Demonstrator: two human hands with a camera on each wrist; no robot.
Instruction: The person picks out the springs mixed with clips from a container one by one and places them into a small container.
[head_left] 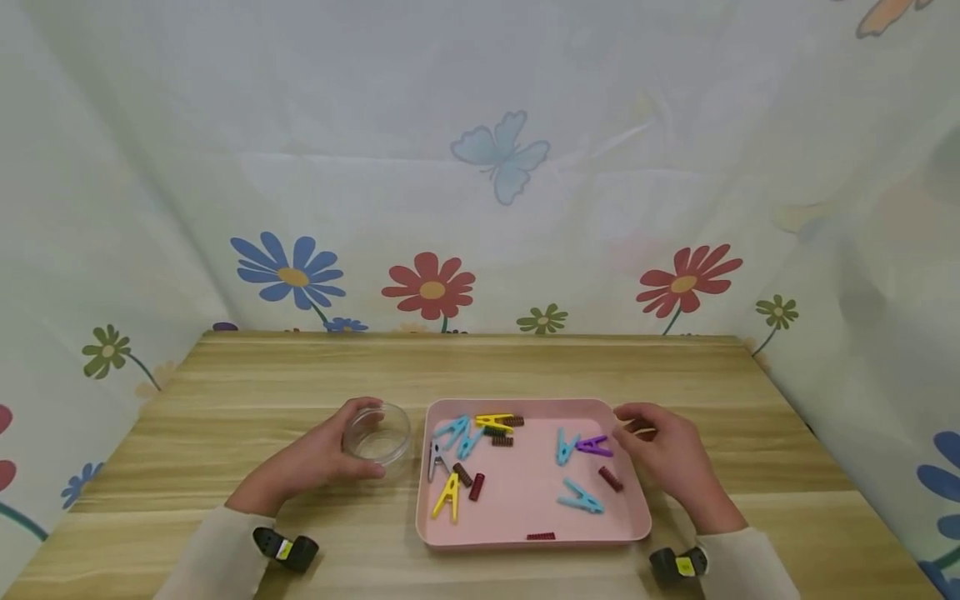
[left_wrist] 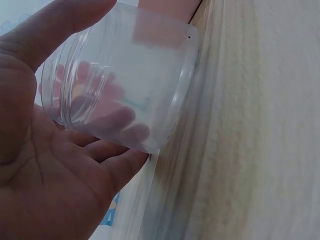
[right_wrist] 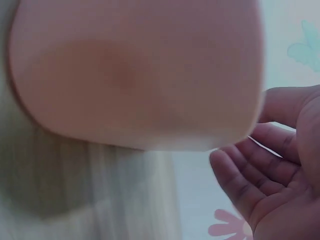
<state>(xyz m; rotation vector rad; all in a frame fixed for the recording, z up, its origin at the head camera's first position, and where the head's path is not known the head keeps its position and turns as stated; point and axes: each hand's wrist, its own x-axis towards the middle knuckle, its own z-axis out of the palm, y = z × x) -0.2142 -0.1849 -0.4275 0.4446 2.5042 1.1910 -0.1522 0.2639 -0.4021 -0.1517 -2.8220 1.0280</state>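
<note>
Wood-grained and wide, the surface carries everything within reach of both hands. The pink tray lies flat on it between them; its low walls probably serve to stop small pieces from rolling away. The right hand is at the tray's far right corner, perhaps to steady it: its grip is partly spread, thumb at the rim. The right wrist view shows the lower fingers loosely bent beside the corner, which the head view hides, yet whether they pinch the wall I cannot tell. The left hand has its grip curved widely round a clear jar, thumb near and fingers far, likely so as to leave the mouth uncovered. That jar is just left of the tray; the left wrist view alone shows its screw-threaded neck plainly, with fingers visible through the wall. Pegs in blue, yellow, purple and grey lie scattered in the tray, more of them toward its left side, and among them are smaller springs, reddish and dark; only the head view shows these, since the right wrist view meets the tray's outer wall.
</note>
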